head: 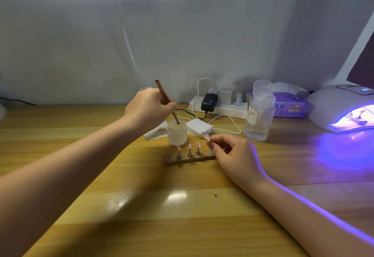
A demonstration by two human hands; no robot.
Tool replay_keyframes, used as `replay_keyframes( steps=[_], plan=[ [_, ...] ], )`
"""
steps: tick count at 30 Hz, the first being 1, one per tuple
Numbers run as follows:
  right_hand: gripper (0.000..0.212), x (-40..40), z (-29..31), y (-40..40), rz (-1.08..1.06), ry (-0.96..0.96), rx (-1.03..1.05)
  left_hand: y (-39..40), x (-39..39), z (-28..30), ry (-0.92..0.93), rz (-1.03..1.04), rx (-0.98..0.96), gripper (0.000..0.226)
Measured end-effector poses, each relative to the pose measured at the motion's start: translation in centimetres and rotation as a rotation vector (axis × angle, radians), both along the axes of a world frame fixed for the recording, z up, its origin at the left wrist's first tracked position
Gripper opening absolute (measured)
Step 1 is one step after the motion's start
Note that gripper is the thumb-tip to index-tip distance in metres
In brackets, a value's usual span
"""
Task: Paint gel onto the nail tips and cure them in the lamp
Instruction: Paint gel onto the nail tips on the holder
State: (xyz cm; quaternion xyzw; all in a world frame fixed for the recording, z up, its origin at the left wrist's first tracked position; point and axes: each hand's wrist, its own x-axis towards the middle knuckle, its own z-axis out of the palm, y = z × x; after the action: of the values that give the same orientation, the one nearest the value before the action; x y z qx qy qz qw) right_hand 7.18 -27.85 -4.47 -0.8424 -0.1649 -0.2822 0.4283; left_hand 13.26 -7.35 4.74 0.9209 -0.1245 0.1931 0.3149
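Your right hand (232, 153) pinches a pink nail tip (206, 138) just right of the wooden holder (188, 160), where three tips (189, 147) stand. Beyond, your left hand (149, 107) grips the brush (165, 98), bristles down in the jar (177, 133); carry them rightward. Far right glows the lamp (344, 108).

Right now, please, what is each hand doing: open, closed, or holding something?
Left hand: closed around the brush, whose tip is in the jar.
Right hand: pinching a pink nail tip between its fingertips.
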Motion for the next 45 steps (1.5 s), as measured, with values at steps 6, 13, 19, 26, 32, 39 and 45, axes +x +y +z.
replay_keyframes(
  steps=[6,13,19,26,32,39,45],
  plan=[
    [0.017,0.0,0.0,0.1,0.004,0.009,0.01,0.7,-0.3,0.5,-0.144,0.038,-0.054,0.021],
    [0.015,0.0,-0.1,0.0,-0.002,0.024,0.017,0.4,0.0,-0.9,-0.063,0.03,-0.034,0.019],
    [0.015,0.1,-0.2,-0.1,-0.001,0.034,0.015,1.0,-0.9,-0.3,-0.242,0.016,-0.261,0.013],
    [0.015,0.1,-0.2,-0.2,0.001,0.04,0.031,0.7,-5.8,-2.5,-0.032,-0.32,-0.876,0.004],
    [0.013,0.2,-0.2,-0.2,-0.001,0.061,0.043,-0.1,-8.3,-6.3,-0.082,-0.45,-0.893,0.014],
    [0.015,-0.1,-0.1,-0.1,-0.009,0.071,0.078,-0.3,-8.8,-7.6,-0.166,-0.538,-0.657,0.019],
    [0.017,-0.4,0.2,-0.1,0.009,0.076,0.092,-0.6,-8.9,-7.8,-0.242,-0.519,-0.502,0.024]
  ],
)
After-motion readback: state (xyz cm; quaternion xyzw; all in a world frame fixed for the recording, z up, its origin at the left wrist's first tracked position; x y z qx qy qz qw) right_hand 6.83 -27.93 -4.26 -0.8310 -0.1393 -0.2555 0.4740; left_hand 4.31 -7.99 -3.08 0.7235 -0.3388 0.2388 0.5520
